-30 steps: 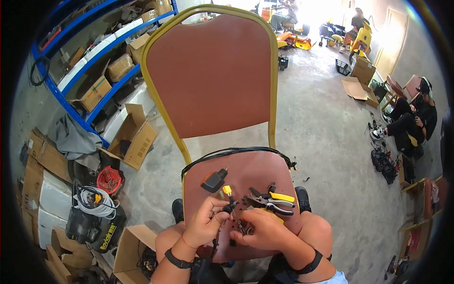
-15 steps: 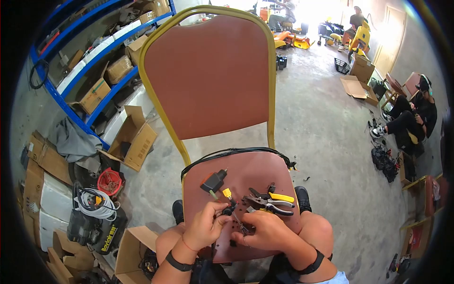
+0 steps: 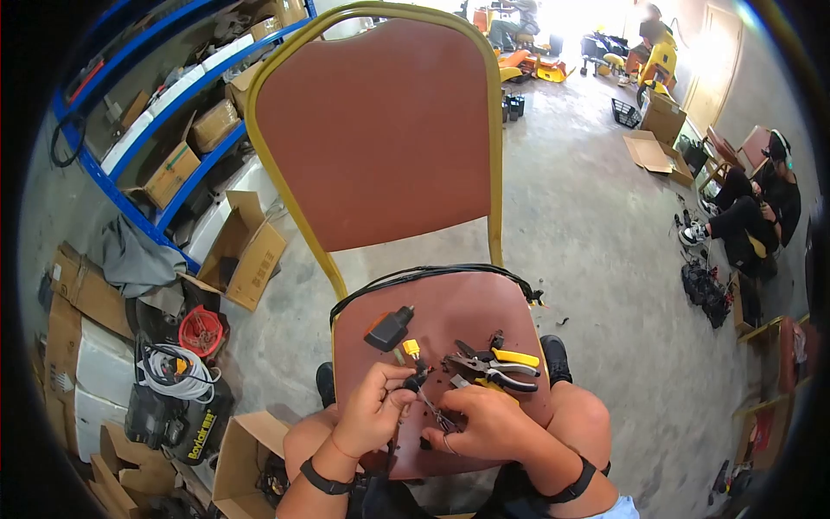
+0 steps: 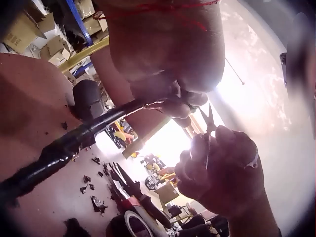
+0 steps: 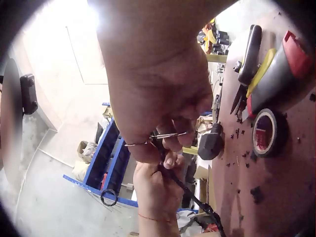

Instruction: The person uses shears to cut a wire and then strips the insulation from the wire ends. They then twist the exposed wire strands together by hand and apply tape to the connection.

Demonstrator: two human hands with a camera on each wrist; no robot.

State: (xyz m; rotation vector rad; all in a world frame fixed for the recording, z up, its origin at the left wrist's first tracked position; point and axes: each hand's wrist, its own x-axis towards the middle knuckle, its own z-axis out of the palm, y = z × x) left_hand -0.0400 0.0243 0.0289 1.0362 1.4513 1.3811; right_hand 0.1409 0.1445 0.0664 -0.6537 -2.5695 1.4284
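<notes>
My left hand (image 3: pixel 373 413) pinches a black tape-wrapped cable (image 4: pixel 66 145) above the front of a reddish-brown chair seat (image 3: pixel 367 303). A yellow connector (image 3: pixel 411 348) sticks out beyond those fingertips. In my right hand (image 3: pixel 486 422) is a small pair of metal scissors (image 4: pixel 209 121), its blades spread and pointing up toward the left fingers. The scissors' handles are mostly hidden by the right fingers. Just beyond the right hand lie pliers (image 3: pixel 500 375) with yellow and black grips. A black-and-orange block (image 3: pixel 391 329) rests farther back on the seat.
A roll of black tape (image 5: pixel 266 133) and black scraps (image 5: pixel 256 194) lie on the seat. A black cable bundle (image 3: pixel 424 276) runs along its rear edge, before the tall backrest (image 3: pixel 380 138). An open cardboard box (image 3: pixel 246 458) stands at left; a person (image 3: pixel 765 208) sits at far right.
Both hands stay almost in place with the cable and scissors. The scissors' blades show more plainly between the hands than a second ago. The head view has shifted slightly.
</notes>
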